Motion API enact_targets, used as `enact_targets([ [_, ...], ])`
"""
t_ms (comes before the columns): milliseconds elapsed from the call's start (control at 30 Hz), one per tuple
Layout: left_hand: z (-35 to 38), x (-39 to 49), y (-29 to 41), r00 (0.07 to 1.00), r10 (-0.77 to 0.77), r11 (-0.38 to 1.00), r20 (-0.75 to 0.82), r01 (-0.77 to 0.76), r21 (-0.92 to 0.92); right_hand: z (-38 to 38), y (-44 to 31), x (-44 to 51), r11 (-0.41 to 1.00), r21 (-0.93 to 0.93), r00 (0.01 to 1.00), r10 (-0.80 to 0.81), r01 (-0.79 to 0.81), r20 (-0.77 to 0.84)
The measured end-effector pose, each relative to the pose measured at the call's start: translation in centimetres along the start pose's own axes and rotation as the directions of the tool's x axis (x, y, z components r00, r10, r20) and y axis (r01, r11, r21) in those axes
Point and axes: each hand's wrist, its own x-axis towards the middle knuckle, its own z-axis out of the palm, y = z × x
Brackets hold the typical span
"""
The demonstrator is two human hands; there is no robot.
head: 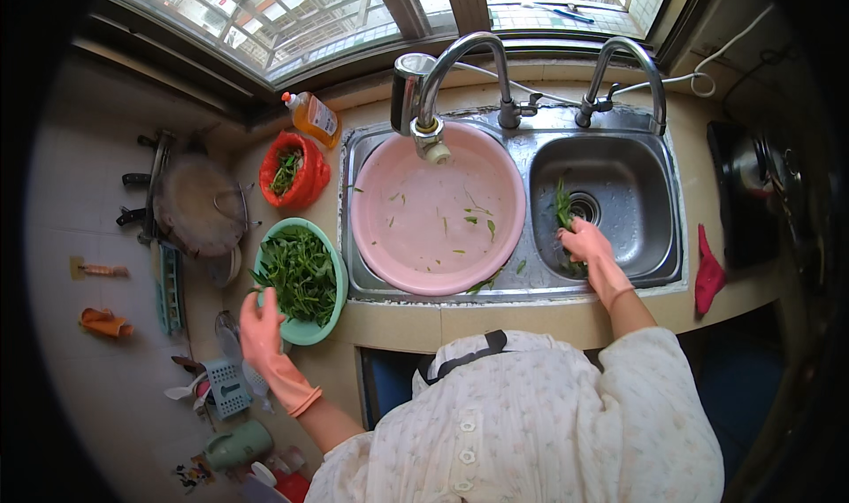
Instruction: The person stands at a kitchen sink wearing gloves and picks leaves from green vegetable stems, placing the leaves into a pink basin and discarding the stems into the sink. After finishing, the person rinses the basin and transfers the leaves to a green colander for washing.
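Note:
Both my hands wear pinkish-orange rubber gloves. My left hand is at the near left edge of a mint-green plastic basin heaped with leafy greens; its fingers are apart near the outermost leaves, and whether it grips any is unclear. Down in the small right sink bowl, my right hand closes on a bunch of leafy greens, left of the drain. Between the hands, a large pink plastic basin of water with floating leaf bits stands in the left bowl.
Two curved faucets rise behind the sinks. At the left stand a red plastic bag with plant scraps and a bottle of orange liquid soap. A red cloth lies right of the sink. Knives hang on the left wall.

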Motion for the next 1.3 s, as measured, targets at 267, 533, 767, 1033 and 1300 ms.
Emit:
enact_targets([
  [267,-0.8,-1.5,4.3,0.894,0.154,0.754,-0.421,-0.381,-0.535,-3.4,-5.2,-9.6,0.815,-0.079,0.793,-0.578,0.574,-0.192],
  [533,12.6,-5.5,8.9,0.666,0.628,0.508,0.402,0.041,-0.861,6.4,-12.7,-6.9,0.087,-0.526,0.166,-0.981,0.846,0.104],
  [767,14.1,-2.7,8.0,0.765,0.534,0.638,0.360,-0.086,-0.765,11.0,-17.5,-7.0,0.174,-0.615,0.449,-0.832,0.769,0.327],
  [1033,15.8,-2.6,7.2,0.758,0.603,0.645,0.248,-0.281,-0.710,8.1,-16.8,-10.0,0.688,0.073,0.675,-0.724,0.722,0.140],
  [1300,16.7,-3.4,6.6,0.736,0.578,0.612,0.352,-0.105,-0.784,7.5,-17.8,-8.8,0.405,-0.014,0.401,-0.909,0.914,-0.113],
])
